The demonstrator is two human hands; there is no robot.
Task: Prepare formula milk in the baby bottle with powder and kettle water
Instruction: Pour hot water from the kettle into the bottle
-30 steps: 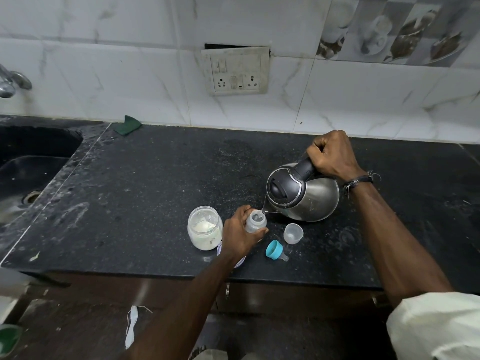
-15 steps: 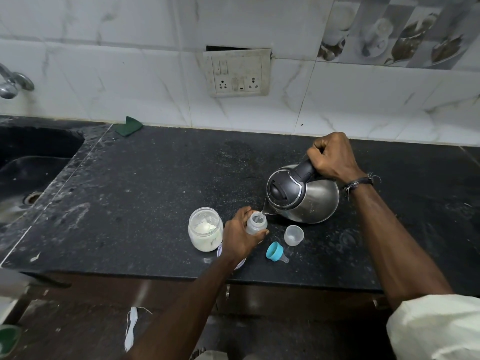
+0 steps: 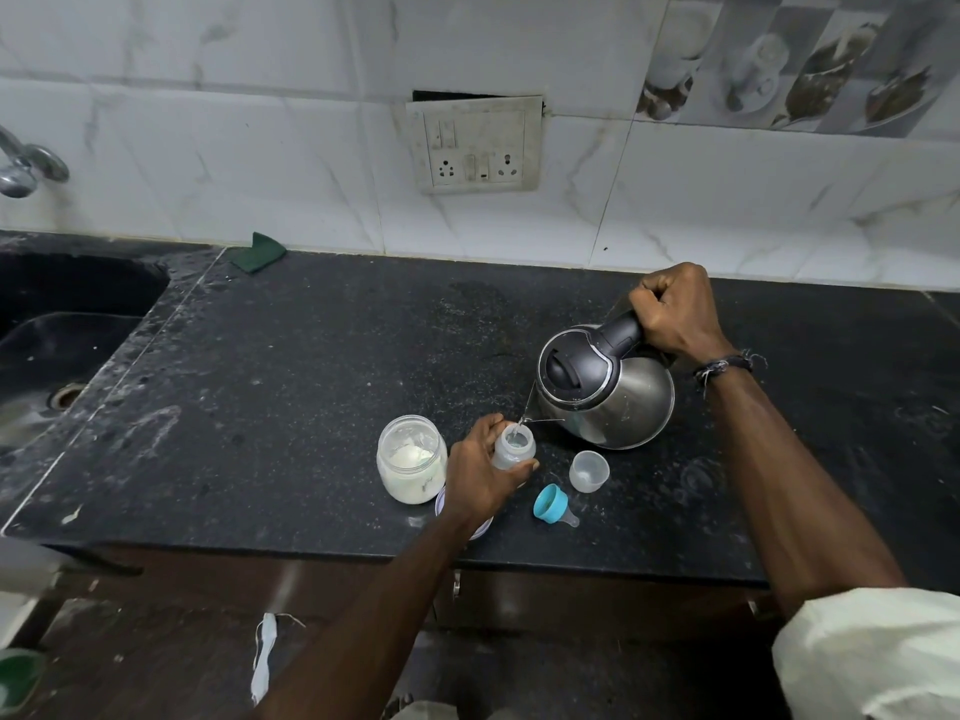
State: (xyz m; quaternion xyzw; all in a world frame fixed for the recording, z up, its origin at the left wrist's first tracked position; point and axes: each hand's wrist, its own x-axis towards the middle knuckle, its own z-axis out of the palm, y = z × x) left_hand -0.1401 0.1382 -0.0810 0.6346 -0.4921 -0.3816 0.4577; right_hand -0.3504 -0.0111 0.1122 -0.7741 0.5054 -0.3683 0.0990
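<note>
A small clear baby bottle [image 3: 514, 446] stands open on the black counter [image 3: 311, 387], and my left hand [image 3: 480, 472] grips its side. My right hand [image 3: 675, 311] holds the black handle of a steel kettle [image 3: 605, 389], which is tilted left. A thin stream of water runs from its spout into the bottle's mouth. Left of the bottle stands an open glass jar of white powder [image 3: 412, 458]. The blue teat ring [image 3: 551, 504] and a clear cap [image 3: 588, 471] lie to the right of the bottle.
A dark sink [image 3: 57, 324] with a tap [image 3: 26, 168] lies at the left. A green cloth [image 3: 258, 252] sits by the tiled wall, under a socket panel [image 3: 474, 144]. A round lid [image 3: 441, 504] shows partly beneath my left wrist. The counter's front edge is close.
The kettle stays tilted over the bottle with water still running; both hands hold their places with barely any shift.
</note>
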